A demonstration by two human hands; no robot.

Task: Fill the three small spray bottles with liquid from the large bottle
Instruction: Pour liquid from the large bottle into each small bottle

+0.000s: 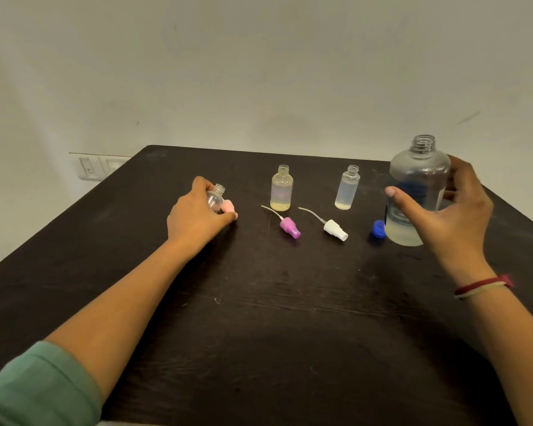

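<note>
The large clear bottle (419, 179) stands uncapped at the right of the dark table (274, 302), with a little pale liquid at its bottom. My right hand (453, 216) wraps around it, thumb in front and fingers behind. At the left, my left hand (197, 215) grips a small clear spray bottle (216, 196), open-necked and seemingly without liquid. Two more small open bottles stand upright between my hands: a yellowish one (281, 189) and a slimmer clear one (347, 188), each showing pale liquid.
A pink spray cap (228, 206) lies by my left fingers. A purple spray head (290, 228) and a white spray head (335, 229) with dip tubes lie in front of the middle bottles. The blue cap (378, 229) sits left of the large bottle. A wall socket (90, 169) is beyond the table's left edge.
</note>
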